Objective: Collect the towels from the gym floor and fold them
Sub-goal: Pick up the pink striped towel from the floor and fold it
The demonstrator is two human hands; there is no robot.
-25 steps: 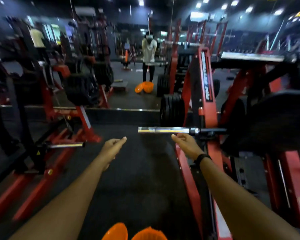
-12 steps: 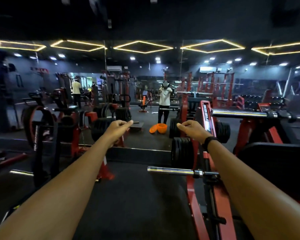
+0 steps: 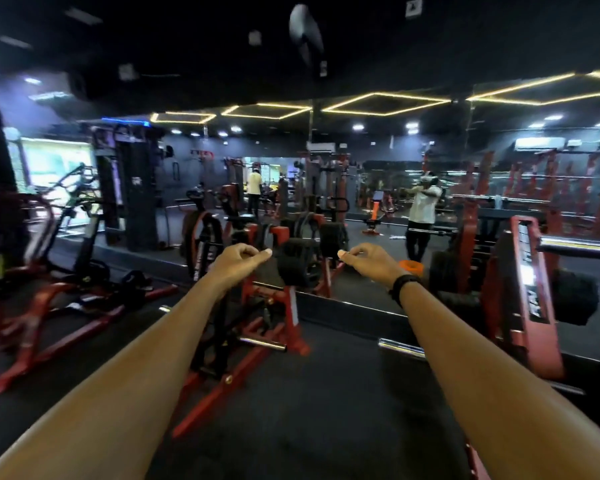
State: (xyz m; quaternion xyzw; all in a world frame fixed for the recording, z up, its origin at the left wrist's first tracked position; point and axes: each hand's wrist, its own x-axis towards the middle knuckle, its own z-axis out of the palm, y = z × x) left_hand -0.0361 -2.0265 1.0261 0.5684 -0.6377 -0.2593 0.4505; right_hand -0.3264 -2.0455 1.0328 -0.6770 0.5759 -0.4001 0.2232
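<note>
Both arms stretch forward over the dark gym floor (image 3: 326, 427). The left hand (image 3: 238, 259) and right hand (image 3: 371, 261) hang loosely curled, holding nothing, before a red weight machine (image 3: 274, 327) and wall mirror (image 3: 378, 202).

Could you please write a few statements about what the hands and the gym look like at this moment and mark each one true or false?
1. Both arms are stretched forward, with the left hand and the right hand apart from each other. True.
2. The left hand holds a folded towel. False: it holds nothing; its fingers are loosely curled.
3. A dark band is worn on the right wrist. True.
4. The right hand rests on the chrome bar. False: the hand is raised in the air, and the bar shows lower in the picture.
5. A red weight machine stands beyond the left forearm. True.
</note>
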